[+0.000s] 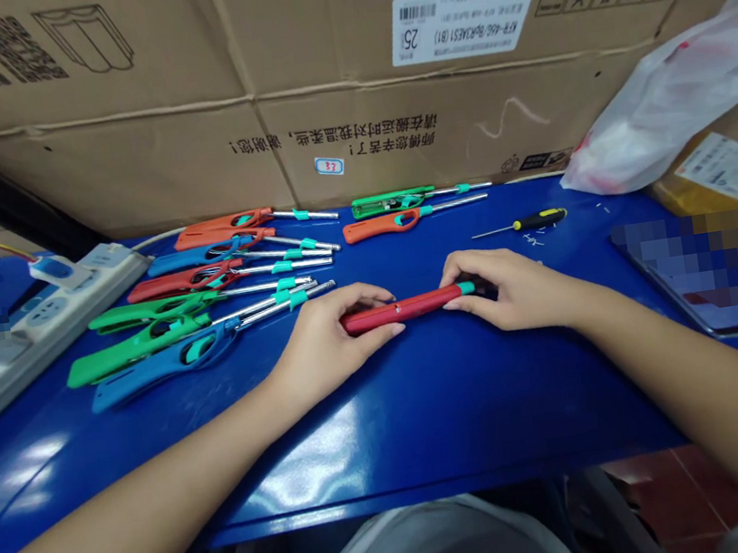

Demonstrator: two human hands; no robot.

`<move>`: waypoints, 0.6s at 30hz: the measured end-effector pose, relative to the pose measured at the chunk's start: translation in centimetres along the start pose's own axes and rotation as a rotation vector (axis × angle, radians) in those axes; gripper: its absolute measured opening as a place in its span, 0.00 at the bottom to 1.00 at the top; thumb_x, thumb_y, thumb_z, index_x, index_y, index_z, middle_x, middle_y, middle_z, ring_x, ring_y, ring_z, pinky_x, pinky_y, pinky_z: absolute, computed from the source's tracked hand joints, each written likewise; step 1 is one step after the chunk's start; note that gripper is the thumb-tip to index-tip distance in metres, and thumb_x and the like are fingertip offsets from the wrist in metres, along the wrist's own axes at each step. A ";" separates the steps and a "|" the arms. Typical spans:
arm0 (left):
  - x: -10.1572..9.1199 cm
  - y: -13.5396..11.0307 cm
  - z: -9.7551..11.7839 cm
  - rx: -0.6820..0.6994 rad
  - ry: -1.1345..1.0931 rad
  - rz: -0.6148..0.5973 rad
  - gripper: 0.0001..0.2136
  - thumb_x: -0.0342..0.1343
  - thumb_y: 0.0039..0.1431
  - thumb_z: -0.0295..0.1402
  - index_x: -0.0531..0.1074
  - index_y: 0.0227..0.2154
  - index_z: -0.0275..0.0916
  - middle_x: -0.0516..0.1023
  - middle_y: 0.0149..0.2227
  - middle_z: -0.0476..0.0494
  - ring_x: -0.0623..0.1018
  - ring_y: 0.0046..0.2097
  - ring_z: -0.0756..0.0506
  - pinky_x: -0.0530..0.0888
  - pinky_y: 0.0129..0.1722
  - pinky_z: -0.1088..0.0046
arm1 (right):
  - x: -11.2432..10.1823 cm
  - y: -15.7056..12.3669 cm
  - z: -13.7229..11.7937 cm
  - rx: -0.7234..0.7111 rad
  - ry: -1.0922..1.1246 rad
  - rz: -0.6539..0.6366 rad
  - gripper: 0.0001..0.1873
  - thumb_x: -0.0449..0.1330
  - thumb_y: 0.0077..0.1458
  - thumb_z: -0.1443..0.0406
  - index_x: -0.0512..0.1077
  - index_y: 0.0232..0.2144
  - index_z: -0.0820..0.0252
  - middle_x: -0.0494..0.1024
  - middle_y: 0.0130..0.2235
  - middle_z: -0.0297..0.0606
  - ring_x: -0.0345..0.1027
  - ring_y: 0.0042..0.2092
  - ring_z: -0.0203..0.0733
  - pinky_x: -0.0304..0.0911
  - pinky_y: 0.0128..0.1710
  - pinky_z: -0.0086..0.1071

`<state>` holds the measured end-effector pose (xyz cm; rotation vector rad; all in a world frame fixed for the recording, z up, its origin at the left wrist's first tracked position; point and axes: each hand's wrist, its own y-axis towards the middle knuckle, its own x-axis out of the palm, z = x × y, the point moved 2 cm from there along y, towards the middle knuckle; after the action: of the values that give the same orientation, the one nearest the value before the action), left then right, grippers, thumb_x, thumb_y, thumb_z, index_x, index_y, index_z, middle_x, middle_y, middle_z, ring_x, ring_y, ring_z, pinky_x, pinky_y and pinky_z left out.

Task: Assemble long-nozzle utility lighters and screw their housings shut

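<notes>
A red gas lighter (pixel 407 308) is held level above the blue table, its narrow edge turned up. My left hand (pixel 348 321) pinches its left end between thumb and fingers. At the other end, by a teal piece, my right hand (pixel 491 291) grips it; the lighter's tip is hidden behind those fingers. Several more lighters lie to the left, among them a blue lighter (pixel 162 368) and a green lighter (pixel 139 350). Behind my hands are an orange lighter (pixel 379 226) and another green lighter (pixel 393 203). A yellow-and-black screwdriver (pixel 540 219) lies beyond my right hand, near small screws (pixel 532 241).
Cardboard (pixel 282 51) stands upright along the back of the blue table (pixel 378 440). A white power strip (pixel 37 314) runs along the left side. At the right are a plastic bag (pixel 667 106), a taped box (pixel 731 171) and a partly blurred phone (pixel 679 288).
</notes>
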<state>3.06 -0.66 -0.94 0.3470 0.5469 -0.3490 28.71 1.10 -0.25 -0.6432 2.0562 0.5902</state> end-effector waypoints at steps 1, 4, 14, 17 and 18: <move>-0.1 0.0 0.0 -0.003 -0.011 0.026 0.12 0.69 0.56 0.36 0.80 0.42 0.39 0.85 0.40 0.46 0.83 0.40 0.46 0.77 0.44 0.71 | -0.1 0.0 0.1 -0.003 0.002 0.013 0.07 0.61 0.63 0.60 0.71 0.40 0.57 0.78 0.39 0.37 0.70 0.36 0.40 0.62 0.36 0.33; -0.3 0.1 0.1 0.048 -0.013 0.078 0.10 0.68 0.57 0.36 0.82 0.40 0.38 0.86 0.40 0.46 0.83 0.39 0.46 0.77 0.44 0.71 | -0.3 -0.2 0.3 -0.040 0.009 0.051 0.07 0.61 0.64 0.60 0.71 0.40 0.57 0.78 0.38 0.37 0.69 0.36 0.40 0.63 0.36 0.32; -0.4 -0.4 0.5 0.238 -0.001 0.084 0.11 0.67 0.60 0.33 0.82 0.44 0.36 0.86 0.42 0.42 0.85 0.40 0.46 0.79 0.45 0.74 | -0.3 -0.4 -0.9 -0.136 -0.024 0.197 0.06 0.64 0.61 0.63 0.71 0.36 0.58 0.77 0.33 0.34 0.66 0.30 0.36 0.59 0.30 0.30; -0.4 -0.5 0.6 0.264 0.000 0.070 0.10 0.66 0.60 0.32 0.82 0.44 0.36 0.86 0.43 0.42 0.85 0.41 0.45 0.79 0.46 0.74 | -0.1 -0.4 -1.0 -0.127 -0.038 0.169 0.06 0.63 0.61 0.64 0.69 0.36 0.57 0.76 0.34 0.35 0.68 0.33 0.37 0.61 0.33 0.30; -0.4 -0.5 0.7 0.274 0.000 0.061 0.10 0.66 0.61 0.32 0.82 0.45 0.36 0.86 0.43 0.41 0.85 0.42 0.45 0.79 0.46 0.74 | 0.0 -0.4 -1.1 -0.131 -0.035 0.159 0.06 0.63 0.61 0.63 0.69 0.36 0.57 0.76 0.35 0.35 0.69 0.34 0.38 0.62 0.34 0.31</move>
<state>2.84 -1.26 -0.28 0.6271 0.4879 -0.3662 28.30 0.16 0.26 -0.5435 2.0604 0.8277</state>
